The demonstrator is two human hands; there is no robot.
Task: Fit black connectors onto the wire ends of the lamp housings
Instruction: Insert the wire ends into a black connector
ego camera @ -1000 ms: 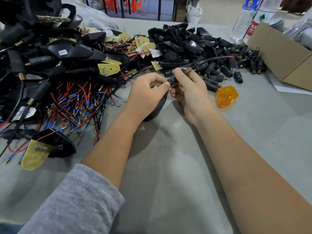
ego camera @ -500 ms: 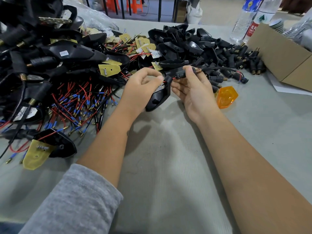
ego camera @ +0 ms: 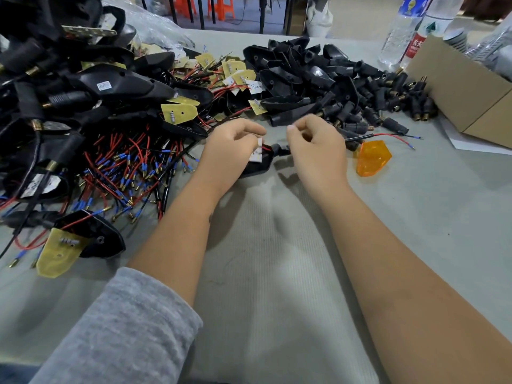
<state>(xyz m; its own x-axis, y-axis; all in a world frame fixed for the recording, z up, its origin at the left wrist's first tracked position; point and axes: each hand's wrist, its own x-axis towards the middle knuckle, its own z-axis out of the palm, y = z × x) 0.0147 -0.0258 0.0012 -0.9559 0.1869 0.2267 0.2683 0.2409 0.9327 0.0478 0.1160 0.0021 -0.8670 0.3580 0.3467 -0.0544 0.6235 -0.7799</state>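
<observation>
Nearest the camera, a grey sleeve [ego camera: 116,328] covers the left forearm, and both bare forearms reach forward over the grey tabletop [ego camera: 277,273]. The left hand [ego camera: 230,151] has its fingers curled around a black lamp housing [ego camera: 256,167], which rests low on the tabletop between the two hands; its long axis runs from lower left to upper right, and its narrow end points toward the right hand [ego camera: 315,151]. The right hand's fingers are curled, holding a black wire [ego camera: 357,139] that leaves the hand to the right, along the tabletop. The hands are close together but do not touch. Just right of the right hand lies an orange lens [ego camera: 372,157]. To the left is a heap of red and blue wires [ego camera: 124,167]. Farther back is a pile of black connectors [ego camera: 388,101], then a cardboard box [ego camera: 465,87] and water bottles [ego camera: 401,26].
</observation>
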